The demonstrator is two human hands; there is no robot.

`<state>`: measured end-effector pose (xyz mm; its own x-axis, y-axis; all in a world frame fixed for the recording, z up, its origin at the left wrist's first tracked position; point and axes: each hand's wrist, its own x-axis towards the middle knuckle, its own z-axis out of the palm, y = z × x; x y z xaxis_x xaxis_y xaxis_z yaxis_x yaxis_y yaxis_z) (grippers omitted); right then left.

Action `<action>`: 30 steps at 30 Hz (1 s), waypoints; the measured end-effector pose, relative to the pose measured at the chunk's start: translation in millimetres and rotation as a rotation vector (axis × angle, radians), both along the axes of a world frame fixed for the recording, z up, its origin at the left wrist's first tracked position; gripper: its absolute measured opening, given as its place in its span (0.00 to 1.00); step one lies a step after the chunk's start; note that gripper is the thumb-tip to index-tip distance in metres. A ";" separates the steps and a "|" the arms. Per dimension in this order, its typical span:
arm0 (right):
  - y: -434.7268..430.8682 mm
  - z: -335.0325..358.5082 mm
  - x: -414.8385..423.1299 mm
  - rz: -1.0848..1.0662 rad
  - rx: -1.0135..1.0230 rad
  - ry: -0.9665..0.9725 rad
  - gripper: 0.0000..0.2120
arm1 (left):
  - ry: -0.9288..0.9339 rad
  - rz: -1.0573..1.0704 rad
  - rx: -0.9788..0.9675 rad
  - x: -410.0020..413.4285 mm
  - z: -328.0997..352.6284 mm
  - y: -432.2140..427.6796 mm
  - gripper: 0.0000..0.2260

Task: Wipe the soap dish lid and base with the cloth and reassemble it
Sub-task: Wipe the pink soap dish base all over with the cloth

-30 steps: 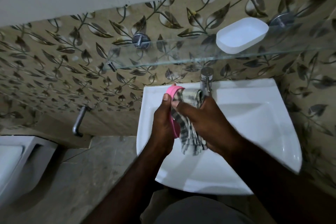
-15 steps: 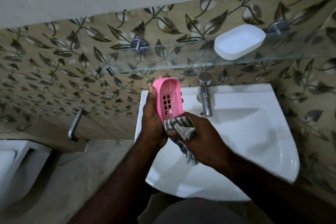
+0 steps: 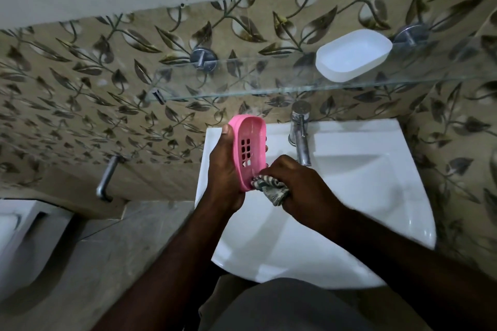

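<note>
Head view: left hand (image 3: 224, 172) over sink (image 3: 349, 196) back-left edge, thumb and fingers gripping pink dish half (image 3: 250, 148) upright. Right hand (image 3: 298, 185) clenched round cloth (image 3: 271, 188), pressing it against lower end. White dish half (image 3: 353, 55) on glass shelf (image 3: 242, 80), right end.

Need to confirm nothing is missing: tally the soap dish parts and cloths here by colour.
Pink soap dish part: 1
White soap dish part: 1
Striped cloth: 1
Total: 3
</note>
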<state>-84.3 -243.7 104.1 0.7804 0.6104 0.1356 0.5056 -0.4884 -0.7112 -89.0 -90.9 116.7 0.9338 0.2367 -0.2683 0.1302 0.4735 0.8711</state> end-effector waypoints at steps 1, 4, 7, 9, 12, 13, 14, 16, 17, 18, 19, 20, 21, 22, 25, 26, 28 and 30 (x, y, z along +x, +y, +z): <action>1.4 0.4 0.2 -0.012 0.003 0.005 0.19 | -0.001 0.016 0.015 -1.2 -1.6 -0.7 0.21; 12.0 8.3 -9.6 -0.025 0.158 0.187 0.04 | -0.013 0.066 0.089 -1.2 -10.9 -2.0 0.23; 10.0 1.5 -12.7 0.009 0.216 0.180 0.09 | 0.019 0.079 0.075 -1.6 -14.3 -0.7 0.30; -0.4 -9.6 -3.8 0.033 0.039 0.079 0.16 | 0.079 0.052 0.063 -1.7 -13.4 -0.4 0.33; -5.6 -15.5 2.7 -0.001 -0.010 0.042 0.17 | 0.117 0.034 0.080 -2.7 -17.9 -3.0 0.35; -2.2 -13.2 -0.1 -0.024 0.060 0.084 0.13 | 0.104 0.049 0.080 -3.5 -18.4 -3.5 0.34; 3.1 -8.6 -5.2 -0.058 0.167 0.203 0.09 | 0.082 0.068 0.082 -3.3 -18.8 -3.9 0.33; 13.0 0.1 -15.4 -0.093 0.359 0.405 0.03 | 0.023 0.089 0.093 -3.0 -17.5 -3.3 0.32; 13.2 -0.8 -19.7 -0.087 0.402 0.378 0.03 | 0.005 0.084 0.097 -3.8 -16.3 -2.7 0.32; 9.9 -4.4 -21.6 -0.057 0.387 0.301 0.06 | 0.007 0.076 0.099 -4.1 -15.8 -1.9 0.33; 4.0 -9.4 -19.2 -0.029 0.319 0.202 0.10 | 0.024 0.056 0.094 -4.7 -14.9 -1.3 0.33; -2.0 -17.6 -12.6 -0.005 0.209 0.090 0.15 | 0.047 0.030 0.078 -5.4 -14.4 -0.8 0.33; -7.7 -23.0 -6.5 0.014 0.092 -0.010 0.18 | 0.071 0.000 0.068 -6.1 -13.0 -1.4 0.32; -11.3 -27.0 -1.3 0.015 0.014 -0.040 0.20 | 0.090 -0.016 0.067 -6.1 -12.9 -1.4 0.32; -3.7 -20.0 -7.6 -0.060 0.111 0.045 0.17 | 0.091 0.001 0.066 -7.2 -12.3 -3.8 0.32; 2.6 -14.5 -15.0 -0.088 0.216 0.150 0.12 | 0.068 0.020 0.086 -7.3 -13.5 -4.0 0.31; 10.2 -6.8 -27.9 -0.100 0.377 0.298 0.07 | 0.011 0.049 0.121 -9.6 -16.2 -4.9 0.32; 6.9 -14.6 -30.5 -0.082 0.336 0.213 0.08 | 0.000 0.037 0.110 -12.3 -18.2 -4.8 0.32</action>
